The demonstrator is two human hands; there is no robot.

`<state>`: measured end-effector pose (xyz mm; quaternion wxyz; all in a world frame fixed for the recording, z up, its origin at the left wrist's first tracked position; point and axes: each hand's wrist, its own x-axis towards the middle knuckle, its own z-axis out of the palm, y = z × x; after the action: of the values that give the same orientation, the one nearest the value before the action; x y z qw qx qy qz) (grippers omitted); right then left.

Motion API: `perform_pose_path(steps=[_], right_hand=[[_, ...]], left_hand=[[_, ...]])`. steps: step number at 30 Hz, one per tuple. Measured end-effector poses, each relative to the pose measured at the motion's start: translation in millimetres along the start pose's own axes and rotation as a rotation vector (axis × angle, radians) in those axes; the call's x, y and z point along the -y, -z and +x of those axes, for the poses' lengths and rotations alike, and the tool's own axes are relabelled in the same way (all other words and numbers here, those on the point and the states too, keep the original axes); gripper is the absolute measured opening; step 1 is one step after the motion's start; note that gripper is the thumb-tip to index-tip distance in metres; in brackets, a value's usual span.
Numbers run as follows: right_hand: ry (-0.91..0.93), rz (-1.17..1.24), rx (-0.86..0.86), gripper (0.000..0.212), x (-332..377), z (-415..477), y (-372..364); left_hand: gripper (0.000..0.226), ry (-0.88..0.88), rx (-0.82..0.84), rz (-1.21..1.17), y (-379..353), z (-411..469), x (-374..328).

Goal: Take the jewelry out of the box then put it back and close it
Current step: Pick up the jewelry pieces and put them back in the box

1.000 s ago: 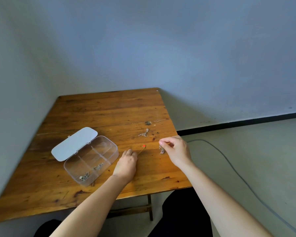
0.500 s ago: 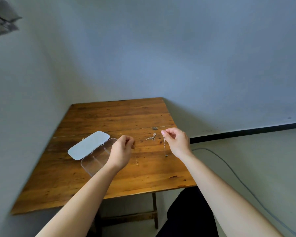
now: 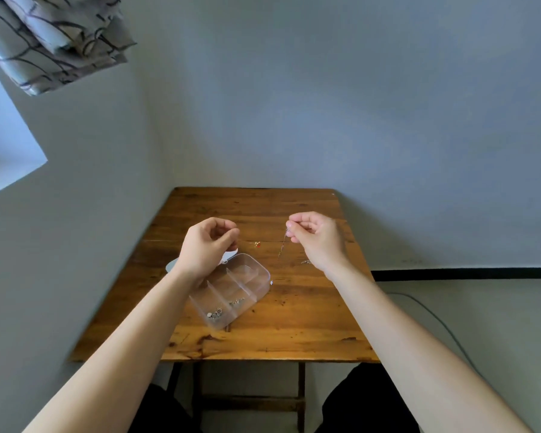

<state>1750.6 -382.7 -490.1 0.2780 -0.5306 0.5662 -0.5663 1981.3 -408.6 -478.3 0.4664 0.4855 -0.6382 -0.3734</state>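
Observation:
A clear plastic jewelry box (image 3: 253, 278) with dividers lies open on the wooden table (image 3: 310, 332). Its white lid (image 3: 170, 265) is folded back behind my left wrist. Small silver pieces (image 3: 216, 313) lie in its near compartments. My left hand (image 3: 205, 245) is raised above the box's far end with its fingers pinched. A small red bead (image 3: 257, 244) hangs just right of them; its chain is too fine to see. My right hand (image 3: 317, 237) pinches a thin silver chain (image 3: 282, 246) that dangles above the table. Another silver piece (image 3: 306, 261) lies under my right wrist.
The table stands in a corner, with walls along its left and far sides. A cable (image 3: 434, 317) runs over the floor on the right. A folded curtain (image 3: 44, 39) hangs at the upper left beside a window.
Both hands have risen off the table with their chains. The view has swung, so the box now lies in front of me under my left hand.

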Motion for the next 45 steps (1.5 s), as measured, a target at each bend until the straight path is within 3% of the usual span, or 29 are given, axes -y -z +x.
perform_pose_path(steps=[7, 17, 28, 35, 45], right_hand=[[0.039, -0.058, 0.071, 0.008, 6, 19, -34], [-0.136, -0.142, 0.144, 0.008, -26, 12, -63], [0.039, -0.128, 0.062, 0.013, 8, 35, -67], [0.018, -0.146, 0.105, 0.01, -6, 32, -71], [-0.099, -0.627, 0.411, 0.024, -86, -1, -77]], left_hand=[[0.014, 0.042, -0.014, 0.053, 9, 0, 19], [0.011, 0.106, -0.037, 0.04, 18, -4, 46], [0.011, 0.189, -0.027, 0.119, 18, 12, 71], [0.009, 0.226, -0.026, 0.125, 15, 13, 83], [0.009, 0.174, -0.06, 0.052, 13, 20, 68]])
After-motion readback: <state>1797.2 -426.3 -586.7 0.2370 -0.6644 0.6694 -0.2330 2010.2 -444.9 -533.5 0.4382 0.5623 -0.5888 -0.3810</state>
